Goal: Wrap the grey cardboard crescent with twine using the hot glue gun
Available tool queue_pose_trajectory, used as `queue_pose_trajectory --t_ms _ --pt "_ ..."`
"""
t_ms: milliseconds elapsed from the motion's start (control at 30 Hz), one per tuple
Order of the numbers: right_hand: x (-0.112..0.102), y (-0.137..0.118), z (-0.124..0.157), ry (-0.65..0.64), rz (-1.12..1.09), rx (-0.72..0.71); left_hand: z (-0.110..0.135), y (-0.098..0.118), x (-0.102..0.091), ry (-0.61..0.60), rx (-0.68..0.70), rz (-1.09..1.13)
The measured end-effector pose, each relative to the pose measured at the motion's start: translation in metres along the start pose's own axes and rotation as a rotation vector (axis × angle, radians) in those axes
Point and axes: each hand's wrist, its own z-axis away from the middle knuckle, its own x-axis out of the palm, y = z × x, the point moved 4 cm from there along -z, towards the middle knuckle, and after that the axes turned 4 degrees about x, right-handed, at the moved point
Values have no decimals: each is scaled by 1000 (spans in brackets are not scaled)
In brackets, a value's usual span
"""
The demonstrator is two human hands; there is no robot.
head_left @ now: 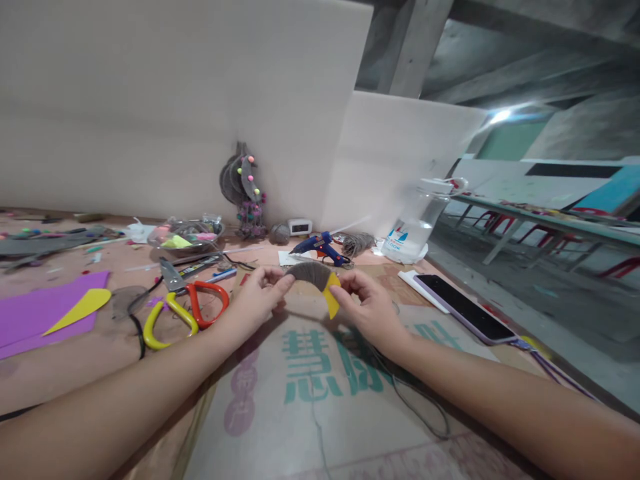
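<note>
Both my hands hold one curved crescent piece [314, 275] just above the cardboard. Most of it is wound in grey thread; its right tip is bare yellow foam. My left hand [257, 295] pinches the grey left end between thumb and fingers. My right hand [367, 303] pinches the yellow right end. A thin grey thread [425, 407] trails from the piece over the cardboard beside my right forearm.
Printed cardboard [310, 400] covers the table in front of me. Yellow-handled scissors [163, 320] and red-handled scissors [207, 300] lie left, next to purple foam [35, 313] bearing a yellow crescent [83, 308]. A blue glue gun [323, 248], water bottle [415, 230] and phone [467, 308] lie beyond and to the right.
</note>
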Motion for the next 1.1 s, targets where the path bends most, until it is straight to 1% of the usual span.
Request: queue_pose_trajectory --t_ms 33,67,167,200,300,400,500,567,633,667,733,800,867,967,1033,1100 --pt "-2 -2 1 45 18 -20 0 0 -1 9 -4 -17" --pt "-3 -4 1 70 38 -43 0 0 0 -20 1 -43" --pt "-3 -9 3 68 88 -121 3 2 8 -203 24 -69" --pt "-2 -11 4 52 107 -158 4 3 10 -238 17 -43" --pt "3 -16 7 -30 201 -317 5 5 11 -236 -32 53" --pt "6 -19 10 -107 295 -459 6 8 9 -217 -36 40" --pt "7 -22 13 -147 344 -528 5 8 7 -216 -28 -35" --pt "8 -23 14 -163 369 -545 4 6 6 -198 -23 -67" --pt "6 -24 14 -142 356 -522 3 2 6 -176 -23 -46" --pt "4 -24 14 -112 327 -495 2 1 7 -168 -33 -9" --pt "0 -20 10 -34 247 -410 3 -1 8 -143 -72 90" --pt "-2 -12 5 4 172 -299 4 -1 8 -107 -108 157" --pt "-1 -1 -1 -17 93 -175 6 1 7 -76 -120 178" --pt "5 14 -6 -92 -94 -10 6 3 5 -57 -106 204" --pt "8 20 -8 -122 -195 51 6 2 4 -61 -74 190" --pt "8 20 -9 -136 -213 67 4 0 4 -73 -29 152"
